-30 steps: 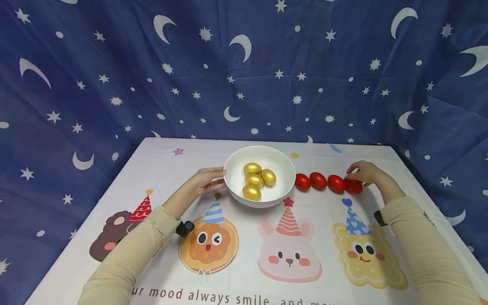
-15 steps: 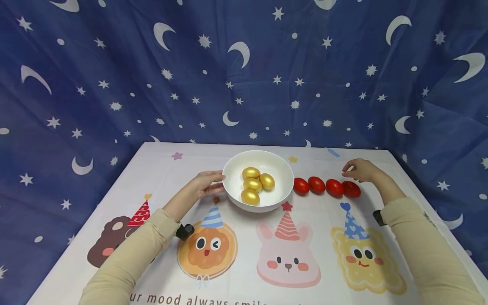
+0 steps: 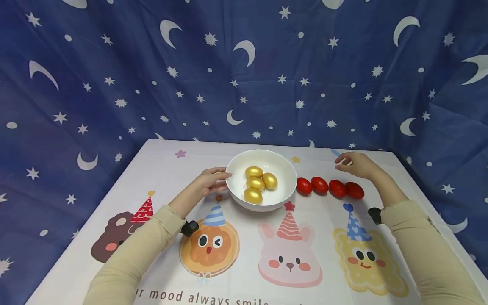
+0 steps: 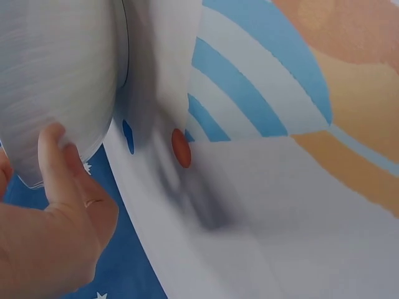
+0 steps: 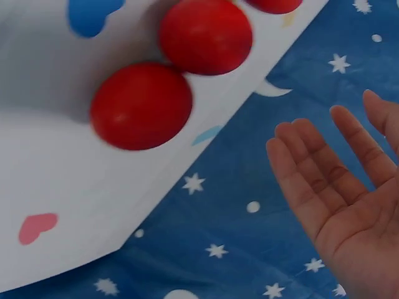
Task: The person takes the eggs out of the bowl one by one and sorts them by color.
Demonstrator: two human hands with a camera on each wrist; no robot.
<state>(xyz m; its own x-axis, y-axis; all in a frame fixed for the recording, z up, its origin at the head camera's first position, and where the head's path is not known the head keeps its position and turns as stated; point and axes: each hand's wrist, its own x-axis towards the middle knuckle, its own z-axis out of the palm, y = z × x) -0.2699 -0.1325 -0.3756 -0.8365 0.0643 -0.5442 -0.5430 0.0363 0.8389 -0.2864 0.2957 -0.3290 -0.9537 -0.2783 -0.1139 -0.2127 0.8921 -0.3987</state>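
Note:
A white bowl (image 3: 274,197) stands on the table with several gold eggs (image 3: 256,184) inside. My left hand (image 3: 207,183) holds the bowl at its left side, fingertips at the rim and outer wall; the left wrist view shows a finger (image 4: 55,156) against the wall. Right of the bowl, several red eggs (image 3: 319,185) lie in a row that slopes slightly toward me. My right hand (image 3: 356,165) hovers beyond the right end of that row, apart from the eggs. Seen in the right wrist view, its palm (image 5: 358,240) holds nothing and the fingers are loosely extended.
The white tablecloth (image 3: 244,245) carries printed cartoon figures and lettering. Behind the table's far edge hangs a blue curtain (image 3: 206,84) with moons and stars. A black wrist device (image 3: 189,228) sits at the left cuff, and another black device (image 3: 375,215) at the right.
My right hand has let go of the rightmost red egg and moved up and slightly left, away from the row. The left hand stays at the bowl. The head view has shifted slightly.

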